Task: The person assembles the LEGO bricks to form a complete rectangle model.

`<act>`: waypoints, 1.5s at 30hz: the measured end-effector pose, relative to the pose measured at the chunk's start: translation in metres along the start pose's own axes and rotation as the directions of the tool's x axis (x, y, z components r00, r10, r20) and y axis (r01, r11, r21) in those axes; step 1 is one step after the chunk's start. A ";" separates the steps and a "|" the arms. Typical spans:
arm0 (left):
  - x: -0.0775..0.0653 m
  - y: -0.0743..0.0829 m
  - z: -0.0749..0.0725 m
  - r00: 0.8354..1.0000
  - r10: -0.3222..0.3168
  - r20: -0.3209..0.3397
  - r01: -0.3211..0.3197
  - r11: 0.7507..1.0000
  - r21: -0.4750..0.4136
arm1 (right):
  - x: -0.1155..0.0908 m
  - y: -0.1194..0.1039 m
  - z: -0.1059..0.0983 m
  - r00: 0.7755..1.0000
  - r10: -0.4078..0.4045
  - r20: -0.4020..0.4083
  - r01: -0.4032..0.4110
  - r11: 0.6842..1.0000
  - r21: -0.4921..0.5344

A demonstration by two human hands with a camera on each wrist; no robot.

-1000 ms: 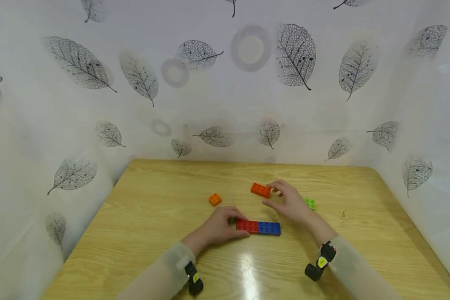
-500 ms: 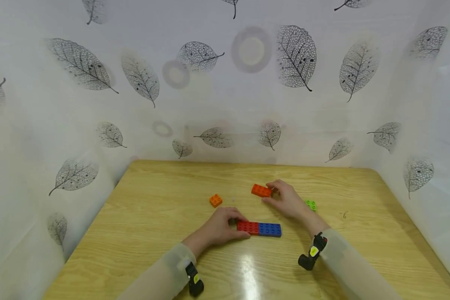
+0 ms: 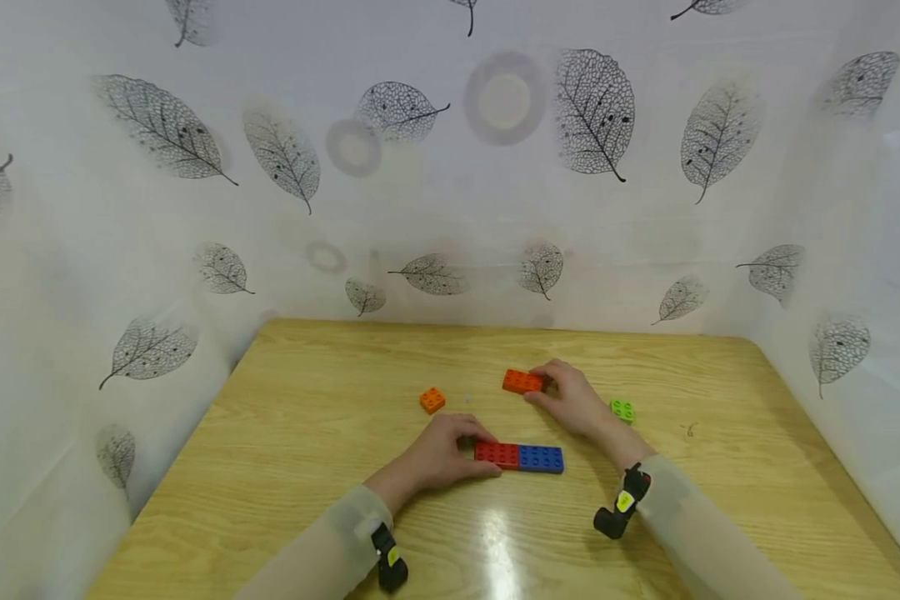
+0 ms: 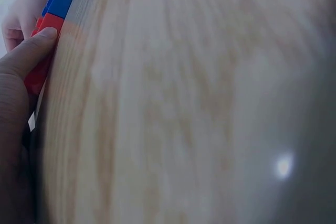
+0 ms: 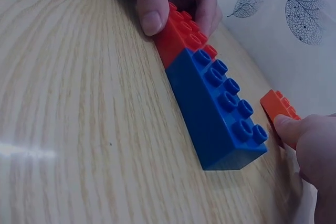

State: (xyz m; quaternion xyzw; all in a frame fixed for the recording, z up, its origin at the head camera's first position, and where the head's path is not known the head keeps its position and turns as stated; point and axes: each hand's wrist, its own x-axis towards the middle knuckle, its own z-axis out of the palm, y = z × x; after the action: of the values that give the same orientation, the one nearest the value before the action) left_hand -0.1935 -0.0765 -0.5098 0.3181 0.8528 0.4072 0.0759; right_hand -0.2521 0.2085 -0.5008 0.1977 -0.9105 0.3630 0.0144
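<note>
My left hand [image 3: 444, 454] grips a red toy brick [image 3: 497, 454] between thumb and fingers at its left end. Directly against that brick's right end lies a blue brick [image 3: 542, 458], both studs up on the table; the right wrist view shows the blue brick [image 5: 215, 114] large and close. Farther back, my right hand [image 3: 576, 404] pinches the right end of an orange-red brick [image 3: 522, 382], thumb on the near side. In the right wrist view part of that orange-red brick [image 5: 278, 106] shows beyond the thumb.
A small orange brick [image 3: 432, 400] lies left of the orange-red one. To the right, behind the right wrist, a small green brick [image 3: 622, 411] is partly covered. A leaf-printed white curtain [image 3: 450, 208] stands behind the wooden table [image 3: 330, 358].
My right thumb and fingers have closed in on the orange-red brick, and the right forearm has shifted slightly left. The left hand and its red brick have stayed put.
</note>
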 end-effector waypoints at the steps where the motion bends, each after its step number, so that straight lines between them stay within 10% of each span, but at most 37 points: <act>1: 0.000 0.000 0.000 1.000 -0.005 0.002 0.005 1.000 -0.003 | 0.000 -0.001 -0.001 1.000 -0.002 0.000 0.002 1.000 0.003; 45: 0.000 -0.001 0.003 1.000 -0.019 -0.013 0.019 0.999 -0.029 | -0.042 -0.041 -0.030 0.983 -0.184 -0.019 0.184 0.983 -0.005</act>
State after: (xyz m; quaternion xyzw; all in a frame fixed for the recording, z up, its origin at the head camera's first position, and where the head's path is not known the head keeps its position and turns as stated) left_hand -0.1930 -0.0749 -0.5125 0.3060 0.8504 0.4208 0.0785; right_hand -0.2019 0.2166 -0.4592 0.2775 -0.8886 0.3607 0.0571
